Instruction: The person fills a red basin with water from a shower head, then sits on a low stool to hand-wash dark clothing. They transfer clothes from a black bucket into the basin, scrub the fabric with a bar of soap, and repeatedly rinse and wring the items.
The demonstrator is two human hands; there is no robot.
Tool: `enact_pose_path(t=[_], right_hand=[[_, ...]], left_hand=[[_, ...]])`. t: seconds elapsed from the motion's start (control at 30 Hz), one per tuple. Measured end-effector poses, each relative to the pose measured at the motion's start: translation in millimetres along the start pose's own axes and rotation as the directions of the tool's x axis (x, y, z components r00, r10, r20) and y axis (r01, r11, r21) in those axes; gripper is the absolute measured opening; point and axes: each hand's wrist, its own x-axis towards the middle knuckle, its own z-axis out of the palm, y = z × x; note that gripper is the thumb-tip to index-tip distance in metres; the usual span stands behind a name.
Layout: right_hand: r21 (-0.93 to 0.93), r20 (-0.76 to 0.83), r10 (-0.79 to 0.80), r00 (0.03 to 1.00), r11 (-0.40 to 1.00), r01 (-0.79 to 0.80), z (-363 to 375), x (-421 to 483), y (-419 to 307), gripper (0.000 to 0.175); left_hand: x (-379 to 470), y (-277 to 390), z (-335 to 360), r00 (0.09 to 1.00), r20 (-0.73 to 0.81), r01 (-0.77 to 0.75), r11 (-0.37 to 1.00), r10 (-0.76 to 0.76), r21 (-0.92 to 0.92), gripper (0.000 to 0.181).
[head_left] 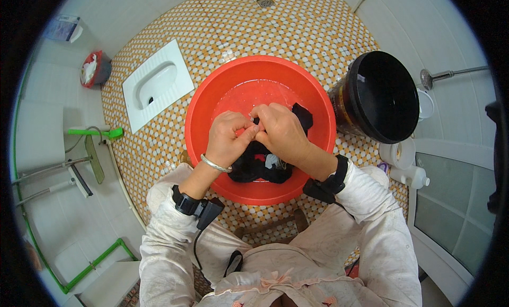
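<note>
A red plastic basin (pixel 260 195) stands on the tiled floor before me, with shallow water in it. My left hand (pixel 230 134) and my right hand (pixel 280 128) meet above its middle, fingers curled and thumbs close together. Between them shows a small bit of red or pink cloth; the fingers hide most of it. Black cloth (pixel 248 166) lies wet in the basin's near part, with a small pale cloth piece (pixel 272 161) and a red piece (pixel 259 157) on it. More black cloth (pixel 303 117) rests to the right, behind my right hand.
A large black bucket (pixel 346 104) stands right of the basin, with a white plastic bottle (pixel 413 177) and tubs nearer me. At the left are a squat toilet (pixel 157 84), a waste bin (pixel 104 70), a green brush (pixel 113 133) and mops against the wall. A floor drain (pixel 265 3) lies far ahead.
</note>
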Motion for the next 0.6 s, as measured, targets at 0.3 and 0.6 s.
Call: enact_pose_path(t=[0.3,0.6], right_hand=[[0.128,-0.083,0.159,0.984,0.981,-0.148,-33.3,-10.1,-3.0,0.065],[0.269,-0.167,0.467,0.868,0.869,-0.415,-77.8,-57.9,21.2,0.062]], left_hand=[[-0.8,0.3,-12.4,0.844,0.141,0.495,0.652,-0.517,-0.574,0.011],[-19.1,-20.1,-47.9,0.791,0.002,0.479,0.618,-0.612,-0.623,0.009]])
